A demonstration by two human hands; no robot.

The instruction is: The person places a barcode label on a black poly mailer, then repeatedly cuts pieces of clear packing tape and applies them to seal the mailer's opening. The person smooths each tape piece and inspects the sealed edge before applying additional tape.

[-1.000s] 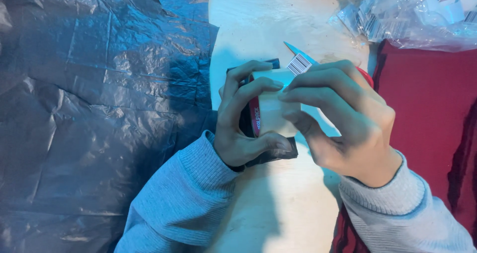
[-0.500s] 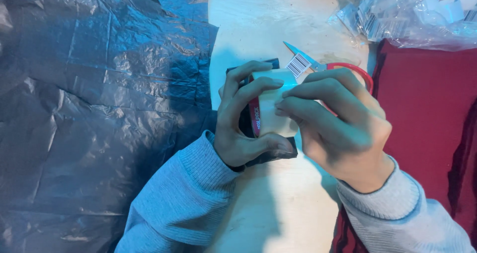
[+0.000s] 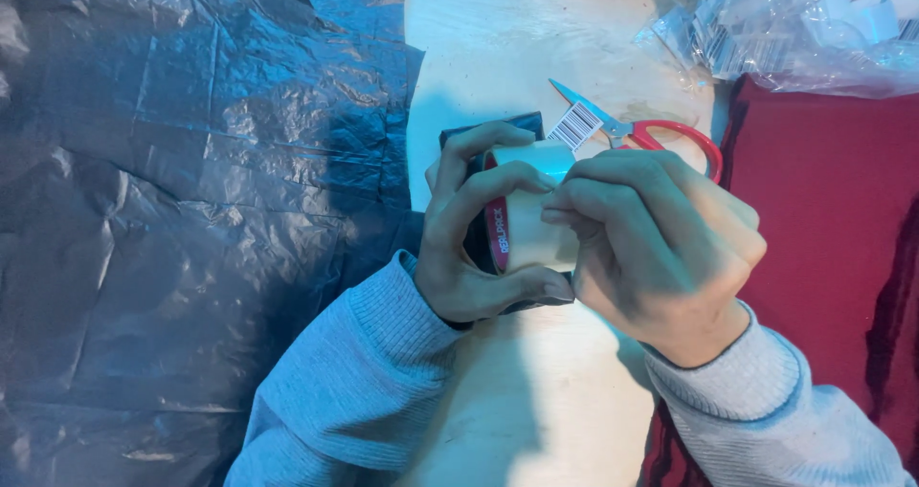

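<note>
A crinkled dark plastic sheet (image 3: 191,210) covers the counter (image 3: 498,37) at left, red cloth (image 3: 833,210) at right. Mid-counter, the left hand (image 3: 469,248) grips a tape roll (image 3: 531,224); the right hand (image 3: 661,248) pinches its edge. Behind lie red-handled scissors (image 3: 651,135) bearing a white striped label (image 3: 574,125).

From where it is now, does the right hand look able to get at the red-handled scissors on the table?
Probably yes. The scissors lie on the table just beyond the right hand, nothing covering them. But that hand is busy on the tape roll and would have to let go first.
</note>
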